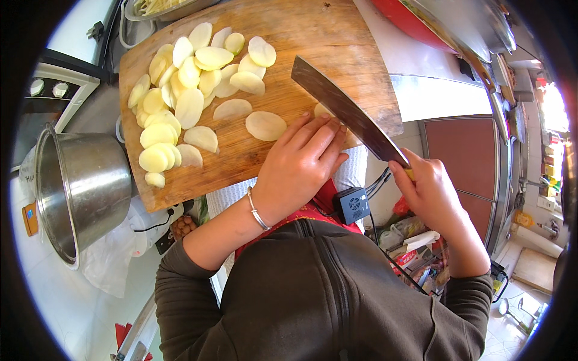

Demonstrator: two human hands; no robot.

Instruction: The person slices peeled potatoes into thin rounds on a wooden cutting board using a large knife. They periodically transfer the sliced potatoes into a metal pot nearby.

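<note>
My right hand (420,189) grips the yellow handle of a kitchen cleaver (345,108), whose dark blade slants up to the left over a wooden cutting board (325,31). Beside the blade, my left hand (302,162) lies flat with its fingertips close to the steel, over a piece of potato (321,110) that shows only in part; the rest is hidden by the fingers and blade. Many thin, pale yellow potato slices (188,108) lie overlapping on the board's left half. One oval slice (266,126) rests just left of my left hand.
A deep stainless steel pot (95,180) stands left of the board. A metal tray of cut strips (165,10) touches the upper left edge. A red basin (413,25) and pans are at the upper right. A small black box with a fan (353,205) hangs below the board.
</note>
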